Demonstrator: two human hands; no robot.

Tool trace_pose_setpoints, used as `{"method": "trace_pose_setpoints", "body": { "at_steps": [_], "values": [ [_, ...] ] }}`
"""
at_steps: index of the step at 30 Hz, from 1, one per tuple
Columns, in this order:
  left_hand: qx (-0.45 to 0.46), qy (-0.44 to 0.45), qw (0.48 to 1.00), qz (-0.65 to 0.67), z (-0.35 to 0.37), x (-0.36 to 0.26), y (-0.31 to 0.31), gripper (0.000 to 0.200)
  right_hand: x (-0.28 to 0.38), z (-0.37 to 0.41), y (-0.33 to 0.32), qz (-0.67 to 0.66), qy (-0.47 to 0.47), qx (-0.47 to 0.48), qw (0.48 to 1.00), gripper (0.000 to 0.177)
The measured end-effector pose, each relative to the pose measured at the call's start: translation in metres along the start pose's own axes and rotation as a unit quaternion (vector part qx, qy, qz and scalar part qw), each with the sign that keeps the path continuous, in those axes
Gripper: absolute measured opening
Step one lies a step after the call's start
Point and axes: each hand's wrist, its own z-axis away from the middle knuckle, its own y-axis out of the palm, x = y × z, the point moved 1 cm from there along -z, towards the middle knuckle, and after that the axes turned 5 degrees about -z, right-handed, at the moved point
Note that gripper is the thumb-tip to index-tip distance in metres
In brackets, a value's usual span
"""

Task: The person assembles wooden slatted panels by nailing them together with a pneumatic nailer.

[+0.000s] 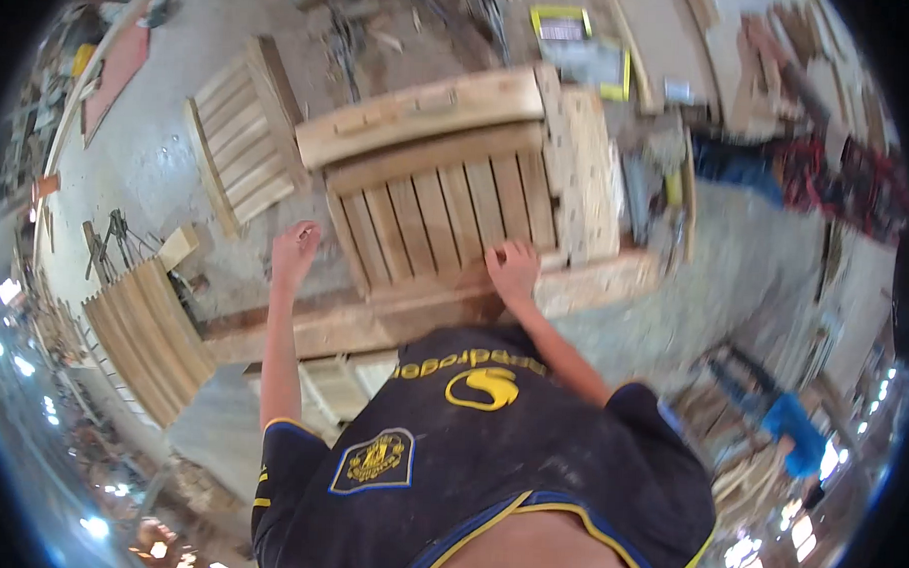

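The dark shirt point(559, 438) has yellow lettering point(432, 367), a crest point(372, 461) and yellow-blue trim point(591, 526).

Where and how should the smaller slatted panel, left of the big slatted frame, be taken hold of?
Likely take the panel two-handed from above, by its left rail and right rail, which bound opposite sides, the slats spanning between.

"Centre of the frame?"
"Slatted panel point(442, 218): pale tan, striped by dark gaps."
"Lower centre?"
"Shirt point(568, 463): black, yellow lettering point(480, 359), blue-edged crest point(373, 461)."
"Right side?"
"Upper, checked garment point(846, 188), red and black. Lower, bright blue top point(798, 431)."
"Upper left?"
"Board point(115, 80): pink."
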Motion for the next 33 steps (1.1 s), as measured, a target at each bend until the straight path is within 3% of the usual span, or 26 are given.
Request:
{"method": "trace_pose_setpoints", "body": {
  "at_steps": [1, 2, 3, 5, 6, 8, 10, 12, 13, 15, 16, 17, 18, 19, 20, 21, 22, 24, 25, 27, 28, 30, 31, 33],
  "values": [
    [-0.043, 0.029, 0.999, -0.005, -0.017, -0.016, -0.008, 0.024, 0.004, -0.031, -0.006, 0.002, -0.028, -0.009, 1.0, 0.02],
    [-0.106, 0.05, 0.993, 0.014, -0.046, -0.026, -0.016, 0.023, 0.017, -0.061, -0.019, -0.125, 0.126, 0.005, 0.984, 0.023],
    [-0.168, 0.075, 0.982, 0.033, -0.089, -0.033, -0.025, 0.023, 0.033, -0.096, -0.029, -0.248, 0.275, 0.019, 0.929, 0.025],
    [-0.253, 0.075, 0.965, -0.006, -0.179, -0.039, -0.039, 0.031, 0.058, -0.195, -0.046, -0.284, 0.129, -0.038, 0.95, 0.026],
    [-0.234, 0.007, 0.971, 0.048, -0.225, -0.042, -0.045, 0.043, 0.064, -0.248, -0.048, -0.297, 0.095, -0.072, 0.947, 0.025],
    [-0.289, 0.027, 0.955, 0.066, -0.314, -0.058, -0.057, 0.056, 0.088, -0.355, -0.051, -0.347, 0.04, -0.126, 0.928, 0.025],
    [-0.289, -0.019, 0.956, 0.045, -0.405, -0.059, -0.05, 0.066, 0.083, -0.462, -0.031, -0.286, -0.022, -0.134, 0.949, 0.034],
    [-0.316, 0.021, 0.949, -0.009, -0.464, -0.065, -0.033, 0.07, 0.069, -0.555, 0.007, -0.264, -0.074, -0.149, 0.95, 0.049],
    [-0.302, 0.087, 0.949, -0.035, -0.492, -0.057, -0.019, 0.068, 0.065, -0.592, 0.02, -0.306, -0.117, -0.094, 0.94, 0.052],
    [-0.308, 0.182, 0.931, -0.065, -0.536, -0.035, 0.018, 0.06, 0.071, -0.612, 0.025, -0.441, -0.074, 0.077, 0.891, 0.06],
    [-0.335, 0.215, 0.915, -0.07, -0.54, -0.032, 0.024, 0.056, 0.081, -0.609, 0.018, -0.524, 0.008, 0.18, 0.832, 0.063],
    [-0.414, 0.2, 0.887, 0.04, -0.52, -0.056, 0.014, 0.033, 0.078, -0.594, 0.011, -0.527, 0.027, 0.182, 0.83, 0.063],
    [-0.487, 0.178, 0.842, 0.151, -0.491, -0.084, -0.003, 0.029, 0.078, -0.564, -0.004, -0.5, -0.011, 0.238, 0.833, 0.056],
    [-0.363, 0.129, 0.882, 0.272, -0.459, -0.09, -0.023, 0.026, 0.079, -0.532, -0.016, -0.472, -0.052, 0.291, 0.831, 0.05],
    [-0.229, 0.077, 0.892, 0.383, -0.423, -0.097, -0.035, 0.046, 0.077, -0.501, -0.015, -0.475, -0.042, 0.287, 0.831, 0.05],
    [-0.195, 0.09, 0.849, 0.484, -0.386, -0.096, -0.029, 0.032, 0.077, -0.471, -0.009, -0.338, -0.055, 0.191, 0.92, 0.04],
    [-0.161, 0.099, 0.793, 0.579, -0.357, -0.091, -0.02, 0.022, 0.076, -0.451, -0.005, -0.186, -0.067, 0.094, 0.976, 0.035],
    [-0.2, 0.137, 0.866, 0.437, -0.321, -0.082, 0.003, 0.024, 0.081, -0.441, -0.006, -0.208, -0.051, 0.076, 0.974, 0.036],
    [-0.191, 0.132, 0.869, 0.437, -0.319, -0.079, 0.01, 0.024, 0.083, -0.439, -0.005, -0.231, -0.044, 0.054, 0.97, 0.039],
    [-0.29, 0.11, 0.788, 0.532, -0.321, -0.1, 0.01, 0.033, 0.078, -0.426, 0.0, -0.24, -0.025, 0.024, 0.97, 0.037],
    [-0.286, 0.108, 0.788, 0.535, -0.318, -0.107, 0.019, 0.033, 0.072, -0.426, 0.004, -0.249, -0.026, -0.016, 0.968, 0.036],
    [-0.354, 0.004, 0.724, 0.593, -0.307, -0.112, 0.033, 0.036, 0.031, -0.403, 0.03, -0.201, -0.104, -0.057, 0.972, 0.031],
    [-0.352, 0.008, 0.723, 0.595, -0.306, -0.104, 0.046, 0.036, 0.026, -0.401, 0.036, -0.199, -0.104, -0.061, 0.973, 0.031],
    [-0.344, 0.171, 0.762, 0.521, -0.291, -0.087, 0.067, 0.035, 0.023, -0.393, 0.042, -0.223, -0.176, -0.107, 0.953, 0.026]
  ]
}}
